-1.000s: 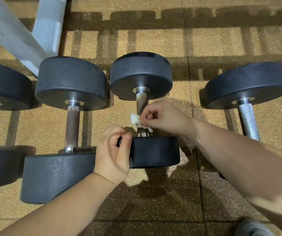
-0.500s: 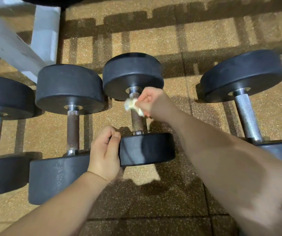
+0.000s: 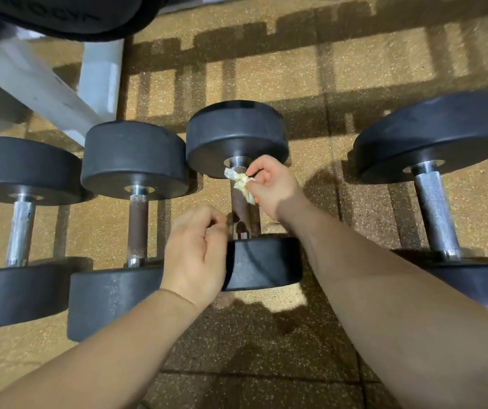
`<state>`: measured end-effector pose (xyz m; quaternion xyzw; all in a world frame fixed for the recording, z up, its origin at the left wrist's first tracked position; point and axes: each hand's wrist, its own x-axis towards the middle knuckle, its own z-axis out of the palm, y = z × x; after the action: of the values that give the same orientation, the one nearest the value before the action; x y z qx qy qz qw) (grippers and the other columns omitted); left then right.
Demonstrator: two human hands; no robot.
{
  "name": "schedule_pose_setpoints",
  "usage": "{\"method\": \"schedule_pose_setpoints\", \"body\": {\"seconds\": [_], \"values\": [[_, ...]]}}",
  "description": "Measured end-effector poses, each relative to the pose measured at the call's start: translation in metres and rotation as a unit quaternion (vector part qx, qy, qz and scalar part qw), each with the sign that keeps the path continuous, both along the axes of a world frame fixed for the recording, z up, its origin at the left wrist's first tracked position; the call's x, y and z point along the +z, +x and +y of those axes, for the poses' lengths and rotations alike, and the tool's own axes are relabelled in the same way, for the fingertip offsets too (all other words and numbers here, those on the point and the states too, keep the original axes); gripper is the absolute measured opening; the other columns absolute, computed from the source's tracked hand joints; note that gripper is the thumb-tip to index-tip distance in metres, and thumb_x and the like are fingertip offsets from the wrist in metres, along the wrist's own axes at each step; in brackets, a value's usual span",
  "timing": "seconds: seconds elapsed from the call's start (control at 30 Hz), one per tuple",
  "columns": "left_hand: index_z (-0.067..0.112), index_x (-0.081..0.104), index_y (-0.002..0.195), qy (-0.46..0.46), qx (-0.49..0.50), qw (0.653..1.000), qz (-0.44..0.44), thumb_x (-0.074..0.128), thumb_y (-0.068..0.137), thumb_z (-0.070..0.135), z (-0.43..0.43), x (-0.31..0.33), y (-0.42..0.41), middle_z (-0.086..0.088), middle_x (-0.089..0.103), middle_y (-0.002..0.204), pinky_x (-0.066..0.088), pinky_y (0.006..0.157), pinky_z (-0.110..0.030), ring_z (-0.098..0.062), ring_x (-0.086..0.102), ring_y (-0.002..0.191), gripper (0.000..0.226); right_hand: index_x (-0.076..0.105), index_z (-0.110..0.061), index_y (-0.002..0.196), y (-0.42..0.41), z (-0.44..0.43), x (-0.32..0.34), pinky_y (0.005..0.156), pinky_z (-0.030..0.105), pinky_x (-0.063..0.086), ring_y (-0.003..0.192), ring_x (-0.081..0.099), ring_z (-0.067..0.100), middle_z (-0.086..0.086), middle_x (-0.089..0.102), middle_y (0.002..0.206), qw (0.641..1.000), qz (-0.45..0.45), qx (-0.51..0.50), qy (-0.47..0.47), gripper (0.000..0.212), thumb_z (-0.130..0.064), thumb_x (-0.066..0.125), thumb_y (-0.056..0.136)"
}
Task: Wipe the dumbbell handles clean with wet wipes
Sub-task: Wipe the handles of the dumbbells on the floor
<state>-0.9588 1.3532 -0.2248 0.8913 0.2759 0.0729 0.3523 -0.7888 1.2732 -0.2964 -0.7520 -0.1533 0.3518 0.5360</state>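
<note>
Dumbbell handle [image 3: 239, 205] under wiping at far end, wet wipe [image 3: 241, 183] pinched by right hand [image 3: 272, 187]. Left hand [image 3: 195, 255] curled at near head [image 3: 266, 268], hold unclear. Next, probably: drag wipe nearward.

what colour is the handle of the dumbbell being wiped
Dark rusty brown handle, with a shiny silver collar at the far end. The head view shows it best.
</note>
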Motion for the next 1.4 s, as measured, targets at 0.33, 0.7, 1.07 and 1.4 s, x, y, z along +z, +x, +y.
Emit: {"method": "schedule_pose_setpoints", "body": {"seconds": [0.33, 0.7, 1.07, 1.4], "values": [[0.013, 0.066, 0.104, 0.092, -0.125, 0.987, 0.045, 0.055, 0.090, 0.043, -0.001, -0.003, -0.004, 0.000, 0.064, 0.108, 0.044, 0.091, -0.044, -0.024, 0.057, 0.104, 0.035, 0.073, -0.026, 0.092, -0.007, -0.009, 0.002, 0.062, 0.021, 0.048, 0.065, 0.058, 0.009, 0.003, 0.068, 0.083, 0.988, 0.029, 0.151, 0.003, 0.010, -0.016, 0.072, 0.088], [0.011, 0.069, 0.105, 0.094, -0.135, 0.986, 0.042, 0.051, 0.089, 0.041, 0.010, -0.004, -0.010, -0.001, 0.065, 0.109, 0.036, 0.094, -0.028, -0.019, 0.055, 0.106, 0.038, 0.072, -0.011, 0.083, -0.012, -0.012, -0.011, 0.058, 0.028, 0.053, 0.060, 0.061, 0.012, 0.000, 0.064, 0.069, 0.991, 0.094, 0.091, 0.037, 0.013, 0.001, 0.066, 0.080], [0.010, 0.069, 0.103, 0.085, -0.125, 0.988, 0.039, 0.052, 0.090, 0.042, 0.012, -0.007, -0.014, -0.002, 0.065, 0.104, 0.043, 0.091, -0.040, -0.025, 0.058, 0.102, 0.039, 0.071, -0.018, 0.080, -0.010, -0.006, -0.010, 0.067, 0.033, 0.056, 0.065, 0.063, 0.015, 0.005, 0.069, 0.074, 0.992, 0.110, 0.062, 0.028, 0.019, -0.002, 0.064, 0.086], [0.010, 0.068, 0.100, 0.085, -0.120, 0.989, 0.031, 0.053, 0.090, 0.041, 0.011, -0.008, -0.015, -0.001, 0.064, 0.100, 0.042, 0.086, -0.038, -0.024, 0.057, 0.097, 0.036, 0.069, -0.026, 0.088, -0.004, 0.011, -0.005, 0.066, 0.011, 0.043, 0.070, 0.054, 0.002, -0.010, 0.056, 0.089, 0.997, -0.051, 0.049, 0.029, 0.011, -0.016, 0.070, 0.088]]}}
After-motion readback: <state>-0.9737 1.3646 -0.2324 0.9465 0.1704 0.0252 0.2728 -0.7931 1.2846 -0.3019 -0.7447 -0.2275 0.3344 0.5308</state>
